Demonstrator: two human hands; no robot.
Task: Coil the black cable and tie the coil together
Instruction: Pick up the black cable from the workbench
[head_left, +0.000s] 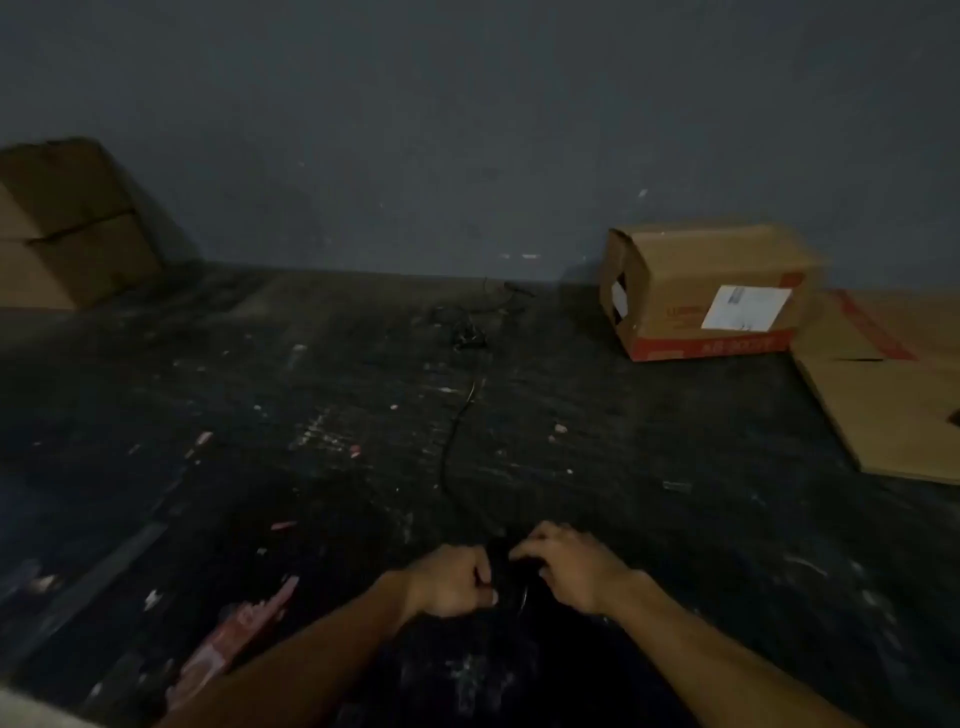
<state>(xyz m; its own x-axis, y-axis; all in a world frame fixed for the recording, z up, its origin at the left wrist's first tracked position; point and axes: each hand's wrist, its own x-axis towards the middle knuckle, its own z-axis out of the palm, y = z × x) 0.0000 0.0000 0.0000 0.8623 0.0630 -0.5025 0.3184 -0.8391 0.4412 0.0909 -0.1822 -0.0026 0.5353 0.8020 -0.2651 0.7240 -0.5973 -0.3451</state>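
Observation:
The black cable (451, 447) trails over the dark floor from a loose tangle near the far wall toward me. Its near end forms a dark bundle between my two hands at the bottom centre. My left hand (453, 581) is fisted around that bundle from the left. My right hand (569, 564) pinches it from the right, fingers curled. The bundle is hard to make out in the dim light, and I cannot tell how many loops it has.
A cardboard box (711, 291) with a white label stands by the wall at the right, beside flattened cardboard (893, 395). Stacked boxes (67, 223) sit at the far left. A red-and-white scrap (234, 639) lies near my left forearm. The floor is littered with small debris.

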